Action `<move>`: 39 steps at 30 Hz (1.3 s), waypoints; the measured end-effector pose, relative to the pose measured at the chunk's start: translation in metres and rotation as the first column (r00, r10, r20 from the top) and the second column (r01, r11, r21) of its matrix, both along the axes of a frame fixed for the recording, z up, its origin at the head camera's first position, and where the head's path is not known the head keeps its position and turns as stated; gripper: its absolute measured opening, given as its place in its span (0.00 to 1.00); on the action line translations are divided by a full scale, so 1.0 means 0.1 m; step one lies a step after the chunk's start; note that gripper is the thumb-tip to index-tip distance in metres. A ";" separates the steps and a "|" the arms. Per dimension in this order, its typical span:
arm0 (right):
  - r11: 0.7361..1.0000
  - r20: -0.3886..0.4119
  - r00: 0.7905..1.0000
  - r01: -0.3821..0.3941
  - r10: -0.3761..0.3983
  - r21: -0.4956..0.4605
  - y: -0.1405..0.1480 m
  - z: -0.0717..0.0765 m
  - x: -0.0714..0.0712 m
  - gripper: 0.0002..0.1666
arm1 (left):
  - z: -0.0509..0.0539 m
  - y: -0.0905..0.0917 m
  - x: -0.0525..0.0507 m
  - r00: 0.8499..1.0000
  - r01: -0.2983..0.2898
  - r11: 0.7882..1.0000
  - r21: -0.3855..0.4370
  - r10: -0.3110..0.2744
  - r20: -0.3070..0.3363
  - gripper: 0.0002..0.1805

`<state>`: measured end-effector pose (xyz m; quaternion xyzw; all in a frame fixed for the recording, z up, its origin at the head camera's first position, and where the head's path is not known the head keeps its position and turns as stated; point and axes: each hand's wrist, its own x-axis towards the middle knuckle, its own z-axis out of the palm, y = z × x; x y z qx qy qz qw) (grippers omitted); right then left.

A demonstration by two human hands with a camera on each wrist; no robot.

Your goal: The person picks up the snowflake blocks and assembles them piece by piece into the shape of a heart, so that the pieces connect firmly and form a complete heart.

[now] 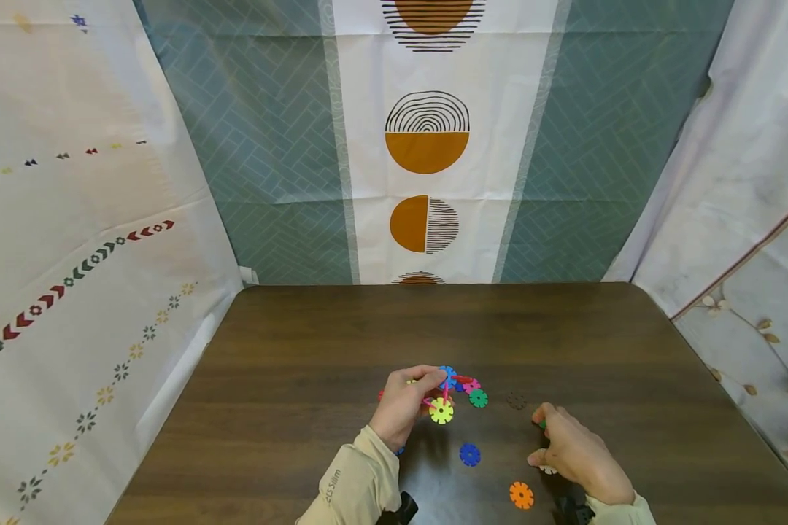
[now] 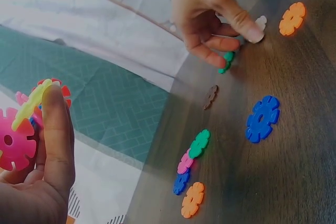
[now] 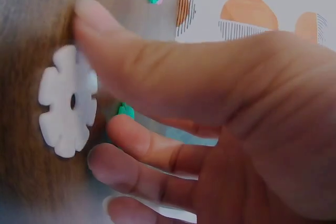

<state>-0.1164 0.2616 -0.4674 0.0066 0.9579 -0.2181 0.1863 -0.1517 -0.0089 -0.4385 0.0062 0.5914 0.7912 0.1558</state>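
A multicoloured cluster of notched plastic discs [image 1: 441,415] sits pinched in the left hand [image 1: 400,408]. Right of the cluster, the right hand [image 1: 578,448] is spread beside a white notched plastic disc [image 3: 55,98]; picking up seems the step, calling for a pinch.

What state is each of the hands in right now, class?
Left hand: holding joined coloured discs.
Right hand: open, near the white disc.
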 end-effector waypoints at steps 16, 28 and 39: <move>0.995 -0.082 0.992 0.093 -0.096 -0.031 0.03 -0.10 -0.03 0.24 | -0.01 0.00 0.00 1.000 -0.002 1.000 -0.016 0.001 -0.013 0.18; 0.990 -0.118 0.983 0.137 -0.138 -0.021 0.07 -0.08 -0.04 0.22 | 0.00 -0.01 -0.01 0.999 -0.027 0.998 -0.054 0.025 -0.034 0.18; 0.876 -0.286 0.931 0.066 -0.226 -0.479 -0.16 0.01 -0.08 0.13 | -0.01 -0.02 0.01 0.999 -0.027 0.998 -0.056 0.025 -0.040 0.18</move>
